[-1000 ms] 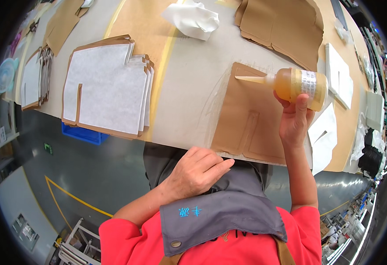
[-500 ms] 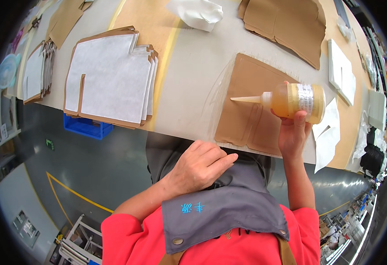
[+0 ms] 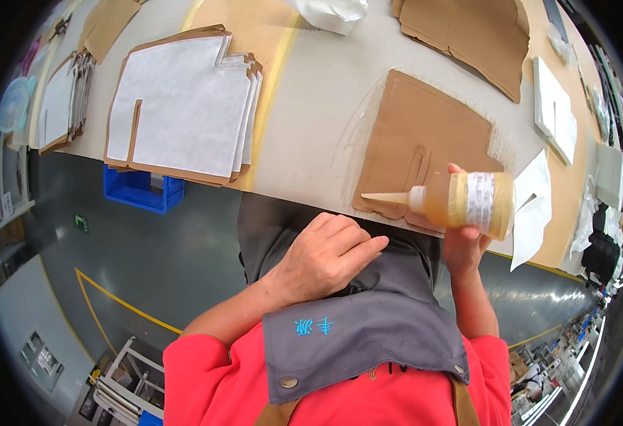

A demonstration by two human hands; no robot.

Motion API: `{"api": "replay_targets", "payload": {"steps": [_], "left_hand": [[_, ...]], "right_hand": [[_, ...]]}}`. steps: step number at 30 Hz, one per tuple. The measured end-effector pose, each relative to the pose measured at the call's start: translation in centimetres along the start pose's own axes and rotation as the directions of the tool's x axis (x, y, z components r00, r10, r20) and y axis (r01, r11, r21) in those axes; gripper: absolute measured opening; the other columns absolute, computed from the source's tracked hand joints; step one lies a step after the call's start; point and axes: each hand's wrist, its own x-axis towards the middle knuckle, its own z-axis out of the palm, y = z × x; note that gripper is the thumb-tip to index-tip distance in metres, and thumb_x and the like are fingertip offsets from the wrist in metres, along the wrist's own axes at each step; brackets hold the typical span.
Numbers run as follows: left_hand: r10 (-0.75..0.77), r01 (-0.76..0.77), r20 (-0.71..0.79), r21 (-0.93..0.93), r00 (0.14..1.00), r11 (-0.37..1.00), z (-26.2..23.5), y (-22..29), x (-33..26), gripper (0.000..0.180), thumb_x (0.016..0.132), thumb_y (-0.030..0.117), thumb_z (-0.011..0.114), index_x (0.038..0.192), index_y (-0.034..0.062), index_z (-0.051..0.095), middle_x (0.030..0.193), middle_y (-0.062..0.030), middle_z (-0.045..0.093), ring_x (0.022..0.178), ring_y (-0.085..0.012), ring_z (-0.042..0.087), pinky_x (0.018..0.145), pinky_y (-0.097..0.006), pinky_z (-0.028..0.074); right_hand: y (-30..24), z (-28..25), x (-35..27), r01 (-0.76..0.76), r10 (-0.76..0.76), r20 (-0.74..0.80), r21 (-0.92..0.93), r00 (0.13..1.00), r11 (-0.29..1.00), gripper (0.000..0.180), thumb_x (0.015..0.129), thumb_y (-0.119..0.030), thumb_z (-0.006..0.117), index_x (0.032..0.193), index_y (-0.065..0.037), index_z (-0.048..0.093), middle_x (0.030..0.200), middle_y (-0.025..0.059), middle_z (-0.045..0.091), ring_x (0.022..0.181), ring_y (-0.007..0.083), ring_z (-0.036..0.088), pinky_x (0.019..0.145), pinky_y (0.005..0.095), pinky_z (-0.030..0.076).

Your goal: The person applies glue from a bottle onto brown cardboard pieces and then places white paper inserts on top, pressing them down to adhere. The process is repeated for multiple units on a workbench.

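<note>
Right fingers (image 3: 470,233) wrap the bottle (image 3: 466,204), left fingers (image 3: 341,236) curl, seemingly empty; we should steady the nozzle (image 3: 389,197) over the brown panel (image 3: 429,128).

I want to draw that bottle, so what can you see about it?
The bottle is rounded, see-through, probably plastic, and looks amber. A yellowish band and white label wrap it, and a long, pale, pointed nozzle sticks out leftward. It's held nearly sideways in the right hand, over the brown piece on the table. I can't tell whether the nozzle touches anything.
</note>
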Motion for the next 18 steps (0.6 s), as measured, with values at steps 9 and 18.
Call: {"api": "replay_targets", "payload": {"steps": [9,18], "left_hand": [[0.000,0.000,0.023,0.005,1.000,1.000,0.0,0.3,-0.3,0.031,0.076,0.005,0.083,0.105,0.0075,0.074,0.085,-0.0004,0.064,0.083,-0.0196,0.063,0.074,-0.034,0.049],[-0.079,0.081,0.026,-0.087,0.997,0.993,-3.0,0.8,2.6,0.028,0.082,0.001,0.078,0.109,0.0044,0.076,0.088,-0.0055,0.068,0.080,-0.0219,0.064,0.071,-0.035,0.050]], "right_hand": [[0.4,-2.2,-1.3,0.269,-0.258,0.173,-0.041,0.950,0.962,0.112,0.062,-0.066,0.089,0.143,-0.009,0.036,0.142,0.0196,0.054,0.130,0.0404,0.054,0.110,0.0567,0.043],[-7.0,-17.5,-0.6,0.140,0.042,-0.307,0.548,0.951,0.825,0.081,0.097,-0.046,0.066,0.154,0.001,0.031,0.155,0.0284,0.038,0.139,0.0408,0.047,0.099,0.0425,0.060]]}}
